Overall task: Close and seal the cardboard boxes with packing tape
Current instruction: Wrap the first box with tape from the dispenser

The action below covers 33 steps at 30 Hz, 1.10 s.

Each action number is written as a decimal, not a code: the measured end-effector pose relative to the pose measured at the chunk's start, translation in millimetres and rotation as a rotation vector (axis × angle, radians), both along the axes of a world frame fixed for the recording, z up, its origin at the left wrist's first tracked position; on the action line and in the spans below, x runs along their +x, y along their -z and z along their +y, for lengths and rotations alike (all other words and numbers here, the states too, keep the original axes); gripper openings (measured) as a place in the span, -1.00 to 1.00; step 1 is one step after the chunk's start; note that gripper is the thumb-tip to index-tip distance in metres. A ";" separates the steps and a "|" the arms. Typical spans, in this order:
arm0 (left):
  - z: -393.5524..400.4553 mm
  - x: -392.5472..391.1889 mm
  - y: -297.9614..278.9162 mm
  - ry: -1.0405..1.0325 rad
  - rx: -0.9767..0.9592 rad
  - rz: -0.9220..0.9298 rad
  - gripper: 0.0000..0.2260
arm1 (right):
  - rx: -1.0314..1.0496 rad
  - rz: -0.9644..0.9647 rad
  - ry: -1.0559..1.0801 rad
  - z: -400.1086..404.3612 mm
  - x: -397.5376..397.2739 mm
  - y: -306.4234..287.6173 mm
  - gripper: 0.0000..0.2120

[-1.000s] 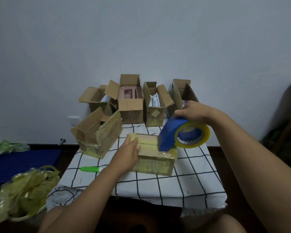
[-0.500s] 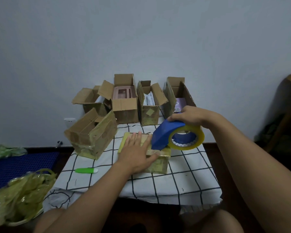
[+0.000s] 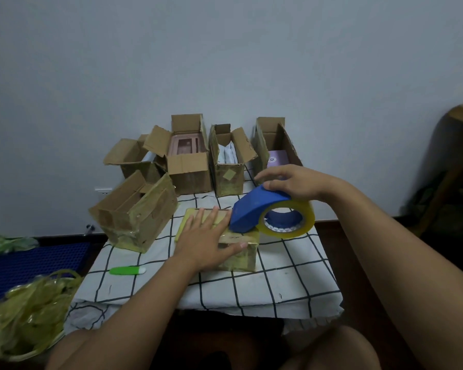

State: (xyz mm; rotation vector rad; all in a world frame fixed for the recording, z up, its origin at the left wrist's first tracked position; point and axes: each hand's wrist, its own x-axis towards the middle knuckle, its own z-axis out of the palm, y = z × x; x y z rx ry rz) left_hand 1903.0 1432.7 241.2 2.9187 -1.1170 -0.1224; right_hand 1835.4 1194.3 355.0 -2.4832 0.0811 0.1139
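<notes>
A small closed cardboard box (image 3: 239, 256), covered in yellowish tape, lies in the middle of the checked table. My left hand (image 3: 207, 240) presses flat on its top with straight fingers. My right hand (image 3: 289, 181) grips the blue tape dispenser (image 3: 251, 213) from above; its yellowish tape roll (image 3: 304, 222) hangs at the box's right side. The dispenser's front end rests on the box's top right edge.
Several open cardboard boxes (image 3: 189, 166) stand along the back of the table (image 3: 278, 284), and one taped box (image 3: 137, 217) lies tilted at the left. A green cutter (image 3: 127, 271) lies front left. A heap of used tape (image 3: 24, 313) fills a bin at the lower left.
My left hand moved from the box's left side onto its top and now lies flat. The dispenser stays at the box's right edge in my right hand.
</notes>
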 end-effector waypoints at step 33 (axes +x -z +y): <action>5.6 8.5 -0.8 0.090 0.011 0.020 -0.28 | 0.161 -0.009 0.060 -60.0 -76.8 35.1 -0.53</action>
